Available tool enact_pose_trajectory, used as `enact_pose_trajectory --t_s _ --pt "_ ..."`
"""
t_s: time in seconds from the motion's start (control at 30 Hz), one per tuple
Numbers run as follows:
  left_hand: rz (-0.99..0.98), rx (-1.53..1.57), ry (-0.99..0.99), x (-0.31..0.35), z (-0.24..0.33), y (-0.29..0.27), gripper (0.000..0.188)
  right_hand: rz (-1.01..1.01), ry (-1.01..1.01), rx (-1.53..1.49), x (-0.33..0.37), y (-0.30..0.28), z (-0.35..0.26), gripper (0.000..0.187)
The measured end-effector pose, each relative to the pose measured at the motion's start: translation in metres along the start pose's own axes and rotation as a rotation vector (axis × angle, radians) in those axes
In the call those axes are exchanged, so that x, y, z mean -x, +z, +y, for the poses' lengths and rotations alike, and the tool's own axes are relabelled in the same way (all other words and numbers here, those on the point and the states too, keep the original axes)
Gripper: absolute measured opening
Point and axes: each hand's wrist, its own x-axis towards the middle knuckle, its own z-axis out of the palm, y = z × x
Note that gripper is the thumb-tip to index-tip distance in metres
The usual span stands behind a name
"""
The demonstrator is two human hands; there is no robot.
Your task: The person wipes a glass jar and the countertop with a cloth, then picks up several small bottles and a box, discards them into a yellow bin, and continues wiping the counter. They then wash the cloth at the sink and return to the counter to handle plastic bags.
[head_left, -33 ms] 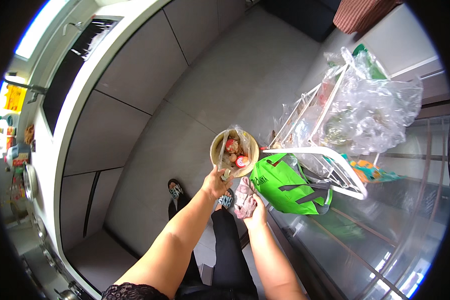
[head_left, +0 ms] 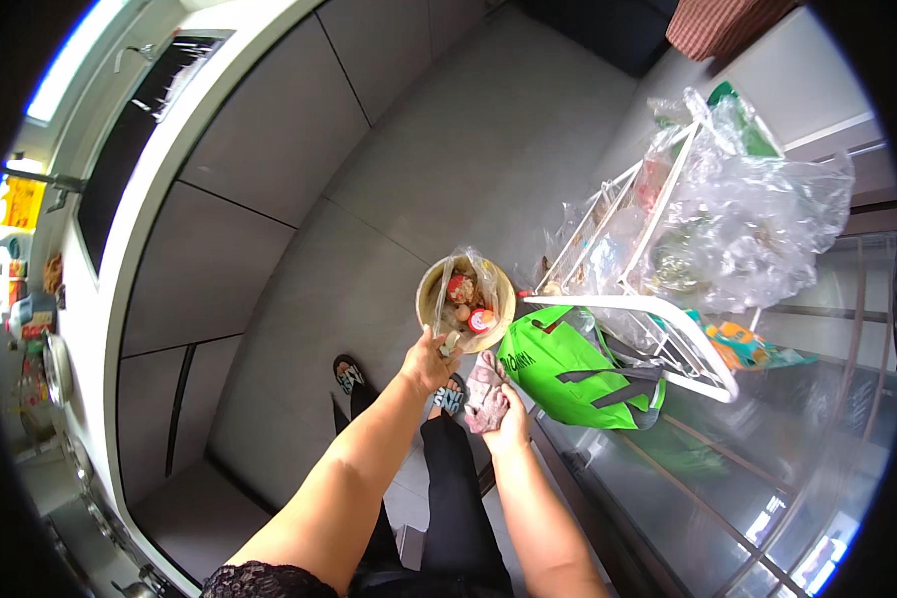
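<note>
Currently, the hands (head_left: 426,364) (head_left: 514,423) grasp a pale scrap (head_left: 450,344) (left) and pinkish lump (head_left: 484,397) (right).

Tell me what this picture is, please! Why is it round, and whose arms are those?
There's no robot here. A person wears a camera on their head, and it looks down. Its very wide lens makes the edges look round and bendy. The arms are that person's own.

The left hand has a small pale piece at its fingertips, too tiny to name. The right hand holds a pinkish lump; I can't tell what it is.

On the grey floor stands a round bin with clear plastic and some red and brown bits inside. To the right are a bright green bag and a white rack with see-through plastic bags. Below the hands you can see the person's sandals.
</note>
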Motion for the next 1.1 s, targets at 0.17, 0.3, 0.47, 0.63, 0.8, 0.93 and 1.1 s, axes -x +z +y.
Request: enact_pose_trajectory --t_s 0.17,0.3,0.47,0.63,0.8,0.93,1.1 --pt "-0.026 -0.09 -0.099 -0.076 0.017 -0.015 0.084 0.194 -0.038 -0.103 -0.077 -0.025 0.017 0.039" --pt "-0.058 -0.199 -0.123 -0.086 0.031 -0.005 0.086 0.338 -0.01 -0.104 -0.112 -0.034 0.026 0.036" --pt "-0.133 -0.027 -0.159 -0.052 0.052 0.002 0.088 0.297 0.001 -0.113 -0.11 -0.013 0.034 0.035" --pt "-0.335 0.148 -0.072 0.05 0.095 0.018 0.076 0.08 0.054 -0.141 -0.062 0.081 0.035 0.038" --pt "-0.548 0.126 0.141 0.2 0.182 0.051 0.064 -0.121 0.182 -0.06 -0.018 0.219 0.066 0.04" --pt "-0.461 0.074 0.48 0.302 0.274 0.036 0.046 -0.239 0.235 0.187 0.007 0.356 0.115 0.039" --pt "-0.362 0.113 0.892 0.417 0.388 0.01 0.033 -0.483 0.362 0.337 0.029 0.517 0.192 0.053"
